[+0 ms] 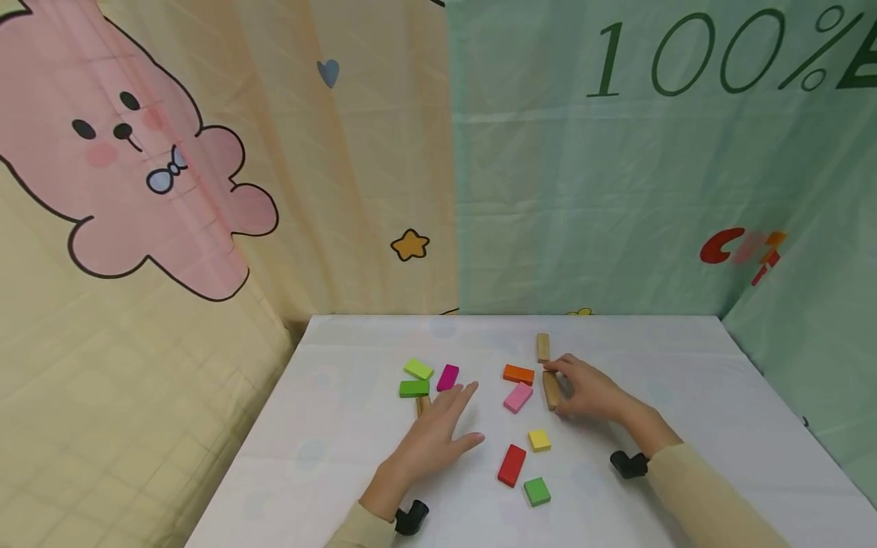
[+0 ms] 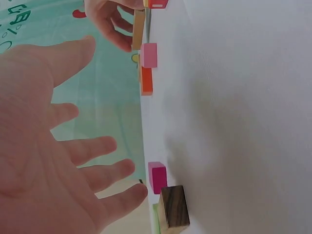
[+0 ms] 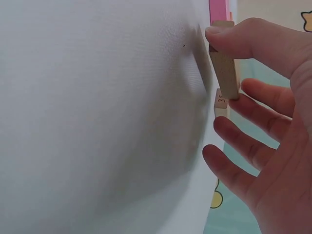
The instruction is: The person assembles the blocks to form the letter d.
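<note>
My right hand [image 1: 589,390] pinches a wooden block [image 1: 550,390] end to end, thumb at the near end and a fingertip at the far end. In the right wrist view this wooden block [image 3: 225,68] looks tilted close above the table. Beyond it lies another wooden block [image 1: 543,347], marked with printed digits. My left hand [image 1: 430,443] hovers over the table with fingers spread and holds nothing. Partly hidden behind it is a wooden block [image 1: 422,404], dark-ended in the left wrist view. A magenta block [image 1: 448,377] lies just past its fingertips.
Light green [image 1: 418,369] and green [image 1: 414,389] blocks lie left of the magenta one. Orange [image 1: 518,374] and pink [image 1: 518,397] blocks lie left of my right hand. Nearer are yellow [image 1: 540,440], red [image 1: 511,466] and green [image 1: 537,492] blocks. Curtains surround the white table [image 1: 308,472].
</note>
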The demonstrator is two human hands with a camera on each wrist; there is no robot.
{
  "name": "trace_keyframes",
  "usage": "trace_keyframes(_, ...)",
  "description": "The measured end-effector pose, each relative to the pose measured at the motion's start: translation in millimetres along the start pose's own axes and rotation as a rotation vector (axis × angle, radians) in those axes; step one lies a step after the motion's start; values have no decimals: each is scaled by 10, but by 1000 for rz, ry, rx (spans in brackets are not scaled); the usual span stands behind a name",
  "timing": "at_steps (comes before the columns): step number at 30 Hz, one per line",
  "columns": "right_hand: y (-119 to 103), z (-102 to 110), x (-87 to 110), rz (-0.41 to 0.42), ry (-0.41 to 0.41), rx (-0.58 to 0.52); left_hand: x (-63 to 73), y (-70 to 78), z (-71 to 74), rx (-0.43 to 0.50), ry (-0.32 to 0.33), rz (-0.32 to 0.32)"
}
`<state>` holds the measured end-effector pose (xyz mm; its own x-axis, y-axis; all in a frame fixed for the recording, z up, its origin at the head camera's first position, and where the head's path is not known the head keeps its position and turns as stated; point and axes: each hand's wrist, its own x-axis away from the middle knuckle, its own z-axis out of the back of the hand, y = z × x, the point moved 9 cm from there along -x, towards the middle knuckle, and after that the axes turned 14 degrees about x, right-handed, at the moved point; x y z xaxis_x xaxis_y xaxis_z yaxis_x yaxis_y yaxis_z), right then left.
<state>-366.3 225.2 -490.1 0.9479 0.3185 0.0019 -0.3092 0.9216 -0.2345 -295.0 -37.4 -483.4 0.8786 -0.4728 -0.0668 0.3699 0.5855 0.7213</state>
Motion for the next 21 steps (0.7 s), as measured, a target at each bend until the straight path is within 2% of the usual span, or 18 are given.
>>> trace_keyframes(9,-31,12,168,-15,30,-21,-110,199,-220,-15,-48,-3)
trace_keyframes(15,-85,30,288,19,72,3,-147,327,-384,8,-95,-1)
trace_keyframes(21,-145,31,411,33,101,-13,-209,453,-503,35,-107,-48)
